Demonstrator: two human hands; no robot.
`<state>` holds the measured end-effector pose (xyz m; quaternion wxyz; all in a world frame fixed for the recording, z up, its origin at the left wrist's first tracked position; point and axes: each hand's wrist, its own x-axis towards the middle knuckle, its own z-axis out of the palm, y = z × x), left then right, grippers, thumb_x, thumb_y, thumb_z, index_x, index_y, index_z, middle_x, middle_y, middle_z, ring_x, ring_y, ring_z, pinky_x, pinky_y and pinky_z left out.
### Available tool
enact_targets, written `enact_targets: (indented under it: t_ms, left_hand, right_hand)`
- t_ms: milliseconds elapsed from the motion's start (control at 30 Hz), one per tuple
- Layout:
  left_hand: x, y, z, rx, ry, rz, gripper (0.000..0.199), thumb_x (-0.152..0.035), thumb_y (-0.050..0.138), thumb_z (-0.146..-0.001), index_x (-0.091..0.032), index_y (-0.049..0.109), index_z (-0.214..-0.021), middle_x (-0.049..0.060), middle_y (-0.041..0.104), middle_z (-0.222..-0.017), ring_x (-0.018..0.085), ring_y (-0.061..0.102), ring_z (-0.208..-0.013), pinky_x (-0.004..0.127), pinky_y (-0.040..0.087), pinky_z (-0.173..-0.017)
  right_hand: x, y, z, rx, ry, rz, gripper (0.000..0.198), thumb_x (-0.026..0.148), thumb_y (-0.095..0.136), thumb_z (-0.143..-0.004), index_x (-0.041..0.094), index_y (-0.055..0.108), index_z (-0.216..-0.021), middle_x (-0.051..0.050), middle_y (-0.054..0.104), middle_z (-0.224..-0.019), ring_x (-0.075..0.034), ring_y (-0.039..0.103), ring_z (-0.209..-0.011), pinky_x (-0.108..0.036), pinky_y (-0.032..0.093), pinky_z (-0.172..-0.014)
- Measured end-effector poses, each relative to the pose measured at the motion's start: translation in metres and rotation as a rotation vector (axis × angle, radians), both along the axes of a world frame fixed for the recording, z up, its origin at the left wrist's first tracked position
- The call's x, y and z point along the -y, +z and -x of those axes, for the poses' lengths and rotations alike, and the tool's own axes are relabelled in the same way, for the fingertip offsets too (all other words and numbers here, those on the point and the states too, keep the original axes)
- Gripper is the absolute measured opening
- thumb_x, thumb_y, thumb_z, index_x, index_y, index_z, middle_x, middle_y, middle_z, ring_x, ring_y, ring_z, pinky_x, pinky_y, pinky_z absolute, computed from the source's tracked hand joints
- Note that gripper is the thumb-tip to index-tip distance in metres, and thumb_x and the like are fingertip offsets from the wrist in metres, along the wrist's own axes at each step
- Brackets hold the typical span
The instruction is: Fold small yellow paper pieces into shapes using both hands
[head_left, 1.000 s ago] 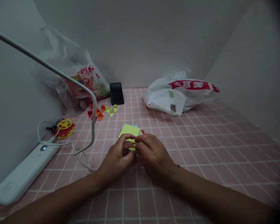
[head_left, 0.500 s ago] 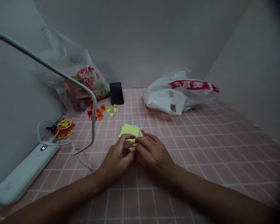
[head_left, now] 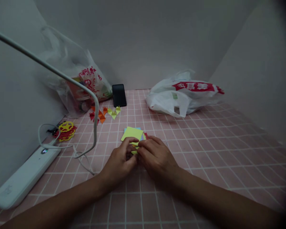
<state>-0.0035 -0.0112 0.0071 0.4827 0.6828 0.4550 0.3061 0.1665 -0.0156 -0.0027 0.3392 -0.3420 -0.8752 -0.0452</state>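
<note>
Between the fingertips of my left hand [head_left: 122, 159] and my right hand [head_left: 156, 156] is a small folded piece of yellow-green paper [head_left: 134, 152]. Both hands are closed on it, and my fingers cover most of its shape. Just beyond them lies a stack of coloured paper squares [head_left: 131, 135], a yellow-green sheet on top and blue, purple and red edges peeking out. Farther back on the left sit several small folded paper shapes, some yellow [head_left: 113, 113], others orange [head_left: 101, 116] and dark red.
A black phone [head_left: 119, 95] lies at the back, beside a clear plastic bag [head_left: 85, 82]. Back right is a white plastic bag [head_left: 181, 95]. A white power bank [head_left: 26, 178] with a cable [head_left: 95, 127] and red and yellow cut-outs [head_left: 66, 131] occupy the left of the pink checked cloth [head_left: 205, 197].
My right fingertips have shifted slightly at the folded paper, and a little less of it shows. Everything else stays where it was.
</note>
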Motion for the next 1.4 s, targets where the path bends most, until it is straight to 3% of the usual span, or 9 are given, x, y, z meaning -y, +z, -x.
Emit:
enact_targets:
  t_ms: [267, 500, 667, 767, 900, 1067, 1233, 1400]
  left_hand:
    - [0.002, 0.005, -0.001, -0.042, -0.031, -0.017, 0.038, -0.011, 0.051, -0.085, -0.022, 0.046, -0.121, 0.006, 0.072, -0.098, 0.018, 0.068, -0.08, 0.027, 0.049, -0.066]
    - [0.001, 0.005, -0.001, -0.089, -0.03, -0.043, 0.037, -0.011, 0.051, -0.084, -0.022, 0.047, -0.119, 0.005, 0.071, -0.091, 0.019, 0.068, -0.078, 0.029, 0.05, -0.067]
    - [0.001, 0.006, 0.0, -0.089, -0.012, -0.055, 0.036, -0.011, 0.05, -0.085, -0.021, 0.048, -0.119, 0.004, 0.07, -0.089, 0.019, 0.067, -0.079, 0.03, 0.051, -0.07]
    - [0.0, 0.005, 0.001, -0.028, 0.006, -0.023, 0.032, -0.013, 0.05, -0.085, -0.021, 0.049, -0.117, 0.003, 0.07, -0.088, 0.018, 0.068, -0.075, 0.03, 0.052, -0.07]
    - [-0.001, 0.006, 0.002, 0.088, 0.077, 0.03, 0.024, -0.019, 0.052, -0.086, -0.019, 0.053, -0.11, 0.003, 0.069, -0.085, 0.017, 0.068, -0.072, 0.029, 0.054, -0.069]
    - [-0.004, 0.01, 0.002, 0.13, 0.175, 0.037, 0.015, -0.021, 0.058, -0.083, -0.017, 0.059, -0.098, 0.001, 0.069, -0.077, 0.015, 0.068, -0.067, 0.026, 0.052, -0.064]
    - [-0.004, 0.012, 0.0, 0.146, 0.168, 0.052, 0.018, -0.022, 0.061, -0.079, -0.017, 0.065, -0.095, 0.003, 0.07, -0.084, 0.015, 0.066, -0.068, 0.027, 0.054, -0.065]
    - [-0.003, 0.012, 0.0, 0.131, 0.168, 0.019, 0.013, -0.023, 0.061, -0.079, -0.016, 0.064, -0.09, 0.002, 0.067, -0.076, 0.014, 0.063, -0.064, 0.025, 0.051, -0.06]
  right_hand:
    - [-0.003, -0.004, 0.002, -0.003, -0.002, -0.023, 0.023, 0.008, 0.045, -0.092, 0.012, 0.062, -0.078, -0.009, 0.067, -0.079, -0.02, 0.061, -0.081, -0.043, 0.047, -0.092]
    - [0.0, 0.004, 0.002, -0.133, -0.012, 0.153, 0.021, 0.011, 0.044, -0.092, 0.014, 0.06, -0.078, -0.01, 0.064, -0.081, -0.022, 0.058, -0.08, -0.039, 0.051, -0.077]
    - [0.002, 0.006, 0.001, -0.159, 0.009, 0.244, 0.017, 0.009, 0.045, -0.089, 0.014, 0.058, -0.08, -0.011, 0.063, -0.083, -0.023, 0.056, -0.082, -0.039, 0.048, -0.077]
    - [0.002, 0.006, -0.001, -0.252, -0.025, 0.344, 0.012, 0.009, 0.047, -0.088, 0.015, 0.056, -0.083, -0.009, 0.061, -0.084, -0.022, 0.056, -0.08, -0.037, 0.046, -0.073]
    - [-0.001, 0.004, -0.002, -0.503, -0.059, 0.637, 0.007, 0.012, 0.054, -0.085, 0.017, 0.054, -0.09, -0.004, 0.059, -0.084, -0.017, 0.056, -0.075, -0.031, 0.045, -0.067]
    - [-0.003, -0.001, 0.003, -0.81, 0.129, 0.957, 0.017, 0.017, 0.059, -0.081, 0.02, 0.049, -0.094, -0.002, 0.06, -0.085, -0.015, 0.058, -0.077, -0.027, 0.047, -0.066]
    - [-0.001, -0.008, 0.005, -0.853, 0.16, 0.959, 0.019, 0.013, 0.055, -0.082, 0.021, 0.05, -0.098, -0.002, 0.061, -0.086, -0.015, 0.059, -0.079, -0.029, 0.048, -0.07]
    - [-0.001, -0.006, 0.004, -0.888, 0.163, 0.972, 0.014, 0.012, 0.056, -0.08, 0.02, 0.051, -0.09, -0.002, 0.062, -0.085, -0.016, 0.06, -0.079, -0.029, 0.048, -0.07]
